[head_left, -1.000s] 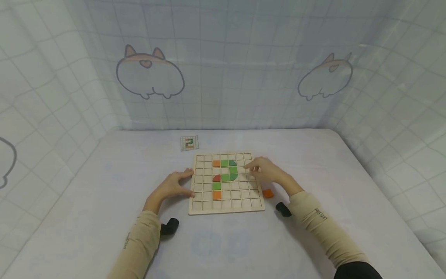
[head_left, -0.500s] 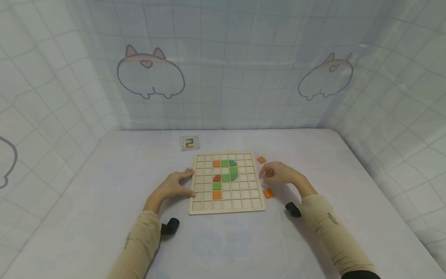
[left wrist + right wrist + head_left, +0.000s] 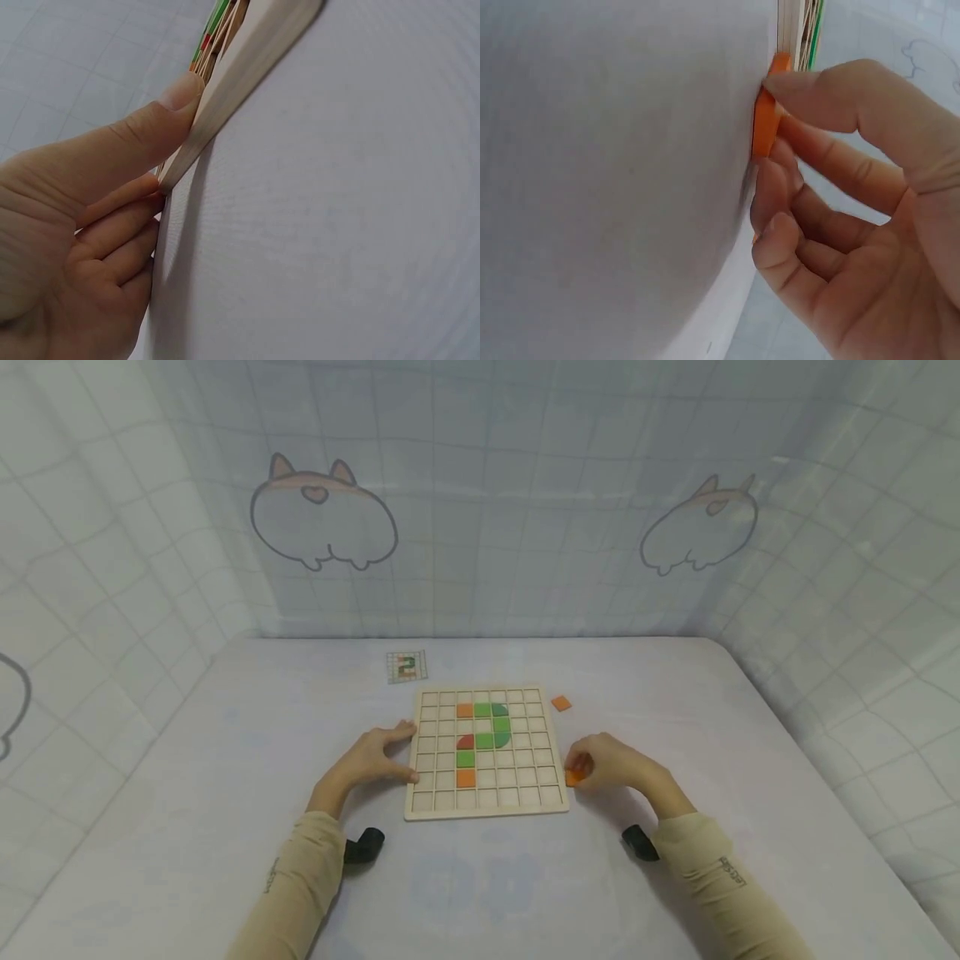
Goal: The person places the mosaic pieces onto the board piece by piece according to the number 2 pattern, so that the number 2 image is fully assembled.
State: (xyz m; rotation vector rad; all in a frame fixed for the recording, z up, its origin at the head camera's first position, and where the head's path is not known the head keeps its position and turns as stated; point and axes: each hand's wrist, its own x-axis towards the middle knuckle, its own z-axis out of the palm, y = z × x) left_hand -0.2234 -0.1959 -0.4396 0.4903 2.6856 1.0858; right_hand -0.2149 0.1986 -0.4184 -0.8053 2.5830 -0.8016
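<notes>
A wooden grid board [image 3: 525,777] lies flat on the table, with orange, green and red tiles in some cells. My left hand [image 3: 371,756] touches its left edge, thumb and forefinger spread apart; in the left wrist view the thumb [image 3: 146,124] lies against the wooden rim. Off the board's right edge, my right hand [image 3: 611,764] pinches an orange square tile [image 3: 573,777] low at the table. The right wrist view has the thumb on the tile's edge [image 3: 766,127], the other fingers bent beside it. Another orange tile [image 3: 561,702] lies beyond the board's upper right side.
A small card [image 3: 407,667] printed with a coloured grid pattern lies behind the board. Black wrist-worn pieces show beside the left sleeve [image 3: 296,877] and the right sleeve [image 3: 720,868]. A grid-patterned cloth [image 3: 480,527] hangs behind the white table.
My right hand has moved off the board's right part, then toward me along its right side to the nearer orange tile. The farther orange tile has come into sight. The left hand stays put.
</notes>
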